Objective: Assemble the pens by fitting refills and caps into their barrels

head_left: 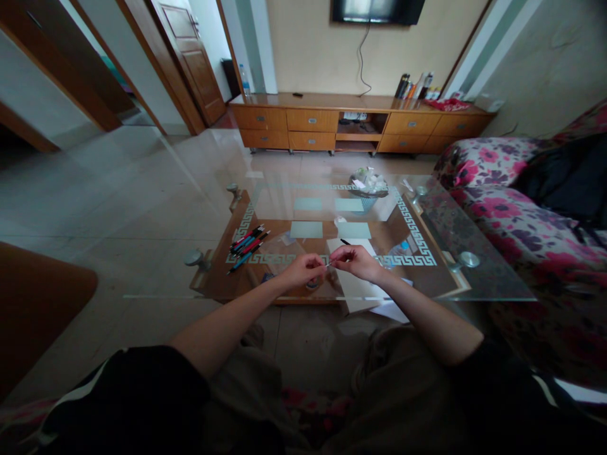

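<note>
Over the near edge of the glass table [284, 287], my left hand [303, 270] and my right hand [355, 261] almost meet, fingertips pinched. A small, thin, pale piece [328, 263] shows between the fingertips, too small to name. Just behind my right hand's fingers a short dark pen-like tip [345, 241] sticks out; whether that hand holds it or it lies beyond, I cannot tell. To the left of my hands, a pile of pens [247, 245] in red, blue and black lies on the glass.
A bowl-like container [368, 184] with crumpled, pale contents stands at the table's far side. White paper or a flat box [358, 287] shows under my right forearm. A floral sofa [502, 202] flanks the right; a wooden cabinet [310, 120] lines the wall.
</note>
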Demonstrator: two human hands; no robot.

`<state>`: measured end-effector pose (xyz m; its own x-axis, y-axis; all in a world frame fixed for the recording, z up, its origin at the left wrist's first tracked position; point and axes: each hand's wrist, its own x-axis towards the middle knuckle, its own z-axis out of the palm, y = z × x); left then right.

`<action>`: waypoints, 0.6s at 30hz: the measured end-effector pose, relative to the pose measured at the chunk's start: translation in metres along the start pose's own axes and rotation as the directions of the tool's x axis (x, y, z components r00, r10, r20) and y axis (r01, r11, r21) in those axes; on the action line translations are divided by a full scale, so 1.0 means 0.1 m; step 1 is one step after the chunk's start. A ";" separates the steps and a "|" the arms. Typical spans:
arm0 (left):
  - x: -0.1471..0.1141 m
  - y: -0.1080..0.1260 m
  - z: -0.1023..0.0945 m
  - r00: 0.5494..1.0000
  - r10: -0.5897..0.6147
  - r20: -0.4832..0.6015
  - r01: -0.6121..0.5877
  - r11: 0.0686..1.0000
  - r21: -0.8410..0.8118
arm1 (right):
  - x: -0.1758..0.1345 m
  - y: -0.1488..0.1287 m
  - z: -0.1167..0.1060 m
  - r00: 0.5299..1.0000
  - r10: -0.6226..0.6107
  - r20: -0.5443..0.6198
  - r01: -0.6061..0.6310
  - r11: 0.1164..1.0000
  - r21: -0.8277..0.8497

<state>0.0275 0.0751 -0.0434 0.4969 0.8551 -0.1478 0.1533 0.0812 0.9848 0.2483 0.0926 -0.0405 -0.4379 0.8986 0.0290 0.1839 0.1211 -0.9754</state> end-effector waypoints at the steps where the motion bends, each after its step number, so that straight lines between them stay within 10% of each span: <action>1: 0.00 0.00 0.00 1.000 0.003 0.003 -0.003 1.000 0.003 | 0.00 0.01 0.00 1.000 0.002 0.007 -0.002 1.000 0.005; 18: 0.02 -0.05 -0.02 1.000 0.013 -0.010 -0.013 1.000 0.006 | -0.02 0.03 0.00 0.996 0.059 0.063 -0.060 0.998 0.016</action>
<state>0.0263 0.0769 -0.0481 0.4901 0.8613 -0.1339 0.1523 0.0667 0.9861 0.2497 0.0916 -0.0430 -0.4807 0.8758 -0.0427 0.1959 0.0597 -0.9788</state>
